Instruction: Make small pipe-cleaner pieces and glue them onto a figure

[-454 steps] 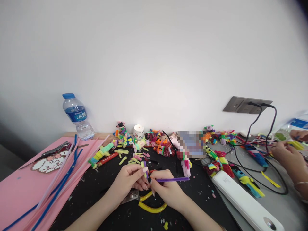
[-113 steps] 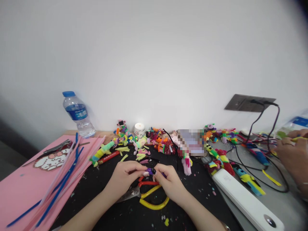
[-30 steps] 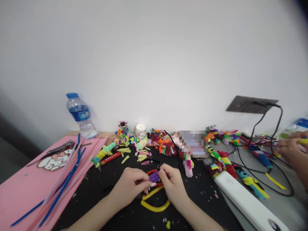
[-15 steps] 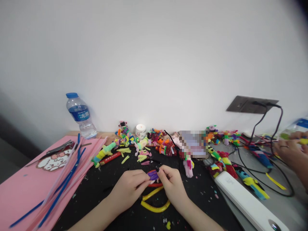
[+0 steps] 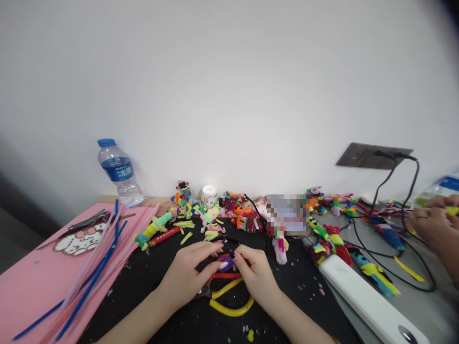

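My left hand [image 5: 186,272] and my right hand [image 5: 253,272] meet over the black mat [image 5: 150,282], both pinched on a small coiled purple pipe cleaner piece [image 5: 226,263]. Just below them lie scissors with red and yellow handles [image 5: 229,301], partly hidden under my hands. Short cut bits of yellow and pink pipe cleaner [image 5: 210,231] lie scattered just beyond my fingers.
A pink sheet [image 5: 32,286] with long blue and pink pipe cleaners [image 5: 89,267] lies at left, a water bottle [image 5: 118,172] behind it. Finished pipe-cleaner figures [image 5: 244,215] line the wall. A white power strip [image 5: 366,301], black cables and another person's hands [image 5: 430,224] are at right.
My fingers have closed tighter round the purple piece, which has dropped slightly and is now more hidden. The scene is otherwise unchanged.
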The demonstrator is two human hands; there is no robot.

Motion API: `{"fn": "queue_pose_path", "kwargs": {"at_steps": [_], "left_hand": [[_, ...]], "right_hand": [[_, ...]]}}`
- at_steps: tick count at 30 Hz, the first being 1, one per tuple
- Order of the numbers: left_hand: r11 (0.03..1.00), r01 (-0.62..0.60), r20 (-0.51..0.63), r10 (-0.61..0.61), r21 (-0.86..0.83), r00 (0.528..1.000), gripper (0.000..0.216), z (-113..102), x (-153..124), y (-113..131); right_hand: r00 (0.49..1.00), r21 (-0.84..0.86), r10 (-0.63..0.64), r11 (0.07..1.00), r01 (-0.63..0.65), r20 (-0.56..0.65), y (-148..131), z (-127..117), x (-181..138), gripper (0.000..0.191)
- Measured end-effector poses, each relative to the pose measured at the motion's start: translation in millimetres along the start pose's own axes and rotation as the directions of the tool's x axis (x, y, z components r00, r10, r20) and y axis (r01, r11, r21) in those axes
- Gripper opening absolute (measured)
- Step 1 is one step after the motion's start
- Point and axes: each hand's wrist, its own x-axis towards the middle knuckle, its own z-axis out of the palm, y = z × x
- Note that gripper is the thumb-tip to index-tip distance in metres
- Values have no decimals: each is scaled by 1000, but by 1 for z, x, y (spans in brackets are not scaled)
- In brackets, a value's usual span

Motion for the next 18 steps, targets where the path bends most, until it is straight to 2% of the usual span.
{"fn": "queue_pose_path", "kwargs": {"at_steps": [3, 5, 9, 11, 13, 15, 18], "left_hand": [[997, -72, 199, 70, 5, 977, 19, 2, 0, 4], [998, -59, 255, 57, 3, 965, 26, 4, 1, 8], [988, 121, 103, -111, -98, 988, 28, 4, 3, 7], [947, 240, 24, -241, -213, 970, 25, 2, 5, 3], [880, 328, -12, -353, -342, 935, 20, 0, 8, -3], [811, 375, -13, -425, -449, 905, 20, 0, 10, -8], [715, 421, 23, -495, -558, 869, 24, 2, 12, -15]], "right_hand": [[996, -29, -39, 999, 41, 78, -1, 3, -2, 29], [994, -31, -35, 999, 39, 104, -1, 3, -2, 27], [996, 10, 1, 1000, -2, 90, -6, 0, -1, 9], [992, -46, -37, 998, 43, 123, -11, -4, -1, 21], [962, -200, -103, 967, 156, 254, -17, -8, -2, 29], [916, -326, -128, 908, 263, 380, -22, -10, -4, 30], [885, -462, -100, 823, 330, 454, -24, -9, -6, 32]]}}
